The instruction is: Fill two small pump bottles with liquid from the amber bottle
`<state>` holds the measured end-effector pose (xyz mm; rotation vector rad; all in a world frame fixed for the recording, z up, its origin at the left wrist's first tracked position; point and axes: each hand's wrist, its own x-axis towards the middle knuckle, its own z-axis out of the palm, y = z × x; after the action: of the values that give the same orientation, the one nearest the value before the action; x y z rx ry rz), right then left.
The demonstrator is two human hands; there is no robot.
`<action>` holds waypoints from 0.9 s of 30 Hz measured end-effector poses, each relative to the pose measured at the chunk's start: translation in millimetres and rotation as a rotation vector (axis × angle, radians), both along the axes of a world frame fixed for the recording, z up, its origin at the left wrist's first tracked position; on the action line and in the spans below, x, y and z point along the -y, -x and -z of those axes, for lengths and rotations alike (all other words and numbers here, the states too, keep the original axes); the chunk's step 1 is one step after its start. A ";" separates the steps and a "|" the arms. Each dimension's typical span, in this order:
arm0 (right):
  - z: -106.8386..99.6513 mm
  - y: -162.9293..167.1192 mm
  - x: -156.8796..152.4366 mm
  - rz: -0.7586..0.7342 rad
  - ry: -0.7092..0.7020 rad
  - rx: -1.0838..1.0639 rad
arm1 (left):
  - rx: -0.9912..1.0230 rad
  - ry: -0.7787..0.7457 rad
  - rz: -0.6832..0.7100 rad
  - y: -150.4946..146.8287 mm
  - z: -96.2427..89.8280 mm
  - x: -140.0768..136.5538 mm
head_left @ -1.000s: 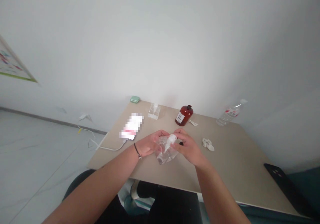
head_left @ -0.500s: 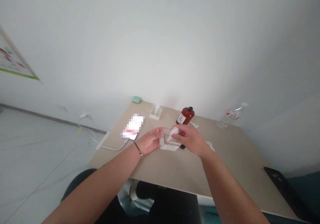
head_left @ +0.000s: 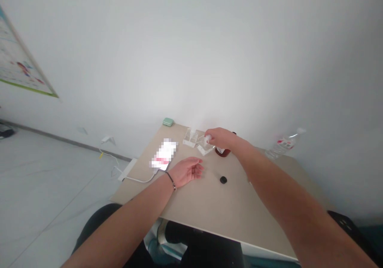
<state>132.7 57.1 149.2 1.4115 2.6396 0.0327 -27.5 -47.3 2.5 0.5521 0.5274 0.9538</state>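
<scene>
My right hand (head_left: 220, 138) reaches to the far side of the table. Its fingers are closed on a small whitish piece (head_left: 208, 138) at the top of a clear square container (head_left: 205, 148); I cannot make out the piece's kind. A second clear square container (head_left: 190, 137) stands just to the left, with a whitish upright part on it. Partly hidden behind my right hand is a reddish-brown bottle (head_left: 223, 152) with a white label. My left hand (head_left: 189, 171) lies near the table's middle, fingers apart and loosely curled, holding nothing. Between my forearms sits a small black cap (head_left: 223, 180).
A lit phone (head_left: 164, 154) lies at the left with a white cable (head_left: 140, 180) plugged in. At the back left corner is a green case (head_left: 168, 122). A clear plastic bottle (head_left: 284, 143) stands at the back right. The wall rises behind the table (head_left: 206, 212).
My right hand has carried the clear container away from me to beside the second one. My left hand has let go of it, and the black cap now shows fully.
</scene>
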 end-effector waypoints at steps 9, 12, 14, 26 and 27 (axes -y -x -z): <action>9.6 1.6 -38.1 -0.018 0.048 0.177 | -0.009 -0.045 0.033 -1.0 4.0 -3.2; 10.0 1.3 -43.2 0.016 0.037 0.211 | -0.011 -0.049 0.043 -1.2 4.0 -3.9; 11.0 0.5 -45.7 0.038 0.026 0.229 | -0.014 -0.050 0.048 -1.3 4.2 -4.4; 19.7 8.5 -48.5 0.086 -0.017 0.189 | -0.030 -0.044 0.072 -0.6 2.0 -4.6; 20.1 9.2 -48.6 0.086 -0.020 0.179 | -0.031 -0.046 0.072 -0.7 1.8 -4.4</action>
<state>123.6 105.7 129.1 1.4537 2.4390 0.1684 -26.8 -42.9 0.7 0.6244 0.5110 0.8922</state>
